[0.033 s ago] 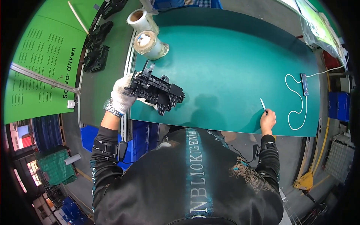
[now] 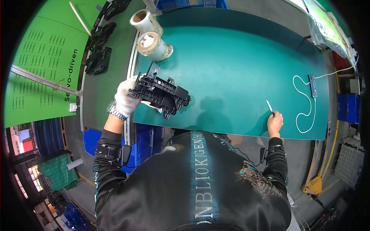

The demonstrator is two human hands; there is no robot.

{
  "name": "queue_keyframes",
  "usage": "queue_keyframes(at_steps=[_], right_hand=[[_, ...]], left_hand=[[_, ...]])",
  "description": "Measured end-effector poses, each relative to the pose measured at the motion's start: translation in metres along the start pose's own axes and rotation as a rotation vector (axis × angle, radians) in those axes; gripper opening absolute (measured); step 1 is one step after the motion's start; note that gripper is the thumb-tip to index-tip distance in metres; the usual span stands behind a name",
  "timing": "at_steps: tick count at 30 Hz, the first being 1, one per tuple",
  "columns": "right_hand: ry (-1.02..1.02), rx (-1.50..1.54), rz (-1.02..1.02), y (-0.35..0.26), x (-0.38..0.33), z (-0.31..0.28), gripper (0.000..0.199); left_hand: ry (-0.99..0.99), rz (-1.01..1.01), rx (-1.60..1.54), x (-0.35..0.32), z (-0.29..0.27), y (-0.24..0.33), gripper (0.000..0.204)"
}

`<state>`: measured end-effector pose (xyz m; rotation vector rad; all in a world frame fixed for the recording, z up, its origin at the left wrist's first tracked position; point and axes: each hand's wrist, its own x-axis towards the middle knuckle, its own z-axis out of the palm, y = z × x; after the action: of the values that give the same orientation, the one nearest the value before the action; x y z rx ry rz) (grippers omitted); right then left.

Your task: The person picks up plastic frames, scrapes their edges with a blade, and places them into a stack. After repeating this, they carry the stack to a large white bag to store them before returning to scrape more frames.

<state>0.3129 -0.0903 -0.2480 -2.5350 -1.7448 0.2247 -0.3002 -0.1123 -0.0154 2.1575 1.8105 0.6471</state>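
Observation:
My left hand (image 2: 126,94), in a white glove with a metal watch at the wrist, is closed around one end of a black moulded plastic part (image 2: 162,94). That ribbed, open-framed part is held up over the left end of the green table. The glove and the part hide most of the left fingertips. At the right near edge of the table, my bare right hand (image 2: 275,121) is closed on a craft knife (image 2: 269,106). Its slim pale blade points away from me and slightly left, and most of its handle is inside the fingers.
Two plastic film rolls (image 2: 153,45) stand at the table's far left corner. A white cable (image 2: 297,119) with a small dark device (image 2: 313,86) lies at the right. Further black parts (image 2: 99,59) rest on the dark strip (image 2: 111,88) to the left. Blue crates (image 2: 143,148) sit below the table's left end.
My right hand and the craft knife have shifted very slightly left. The black plastic part has barely moved in my left hand.

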Motion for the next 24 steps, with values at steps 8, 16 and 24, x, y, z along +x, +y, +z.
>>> queue_keyframes(at_steps=[8,16,24], right_hand=[[-0.194,0.707,-0.110,-0.080,-0.009,0.001,0.018],[-0.524,1.279,-0.635,-0.263,-0.053,-0.130,0.031],[-0.539,1.111,-0.734,-0.291,-0.049,-0.148,0.028]], left_hand=[[-0.074,-0.403,-0.914,0.003,0.038,0.019,0.035],[-0.217,-0.221,-0.521,0.031,0.040,0.060,0.036],[-0.239,-0.186,-0.499,0.030,0.045,0.060,0.031]])
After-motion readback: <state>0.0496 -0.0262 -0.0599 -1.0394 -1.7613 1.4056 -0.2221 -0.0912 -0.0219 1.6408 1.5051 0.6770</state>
